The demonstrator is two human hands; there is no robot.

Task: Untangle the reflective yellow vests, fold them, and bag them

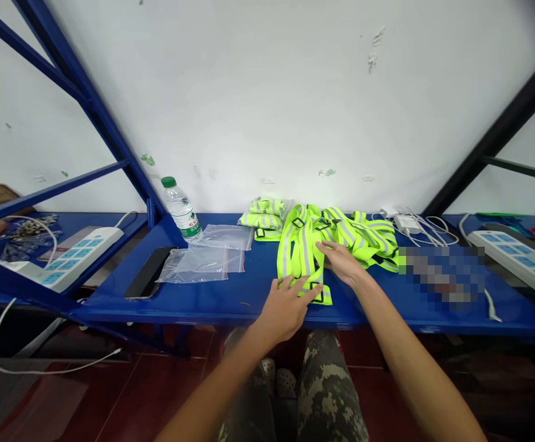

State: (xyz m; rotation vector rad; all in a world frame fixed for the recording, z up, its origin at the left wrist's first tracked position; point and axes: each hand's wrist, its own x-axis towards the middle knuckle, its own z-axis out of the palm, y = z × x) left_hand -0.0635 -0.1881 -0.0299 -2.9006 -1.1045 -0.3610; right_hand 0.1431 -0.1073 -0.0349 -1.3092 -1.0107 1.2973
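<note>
A bundle of neon-yellow reflective straps (292,248) with silver stripes and black buckles lies in front of me, folded in long loops. My left hand (287,309) rests over the near end of these loops, fingers spread, the tip of one beside a black buckle (316,293). On the bundle's right side is my right hand (345,265), its fingers stretched out and touching the straps; its thumb is hidden. Behind it spreads a loose heap of the same straps (364,236). A clear bag packed with folded straps (264,215) sits against the wall.
Flat clear zip bags (198,265) lie left of the straps, beside a black phone (150,273) and a water bottle (182,212). White cables and a charger (407,224) lie at the right. Power strips (81,255) flank the blue table (230,307). A blurred patch covers something at right.
</note>
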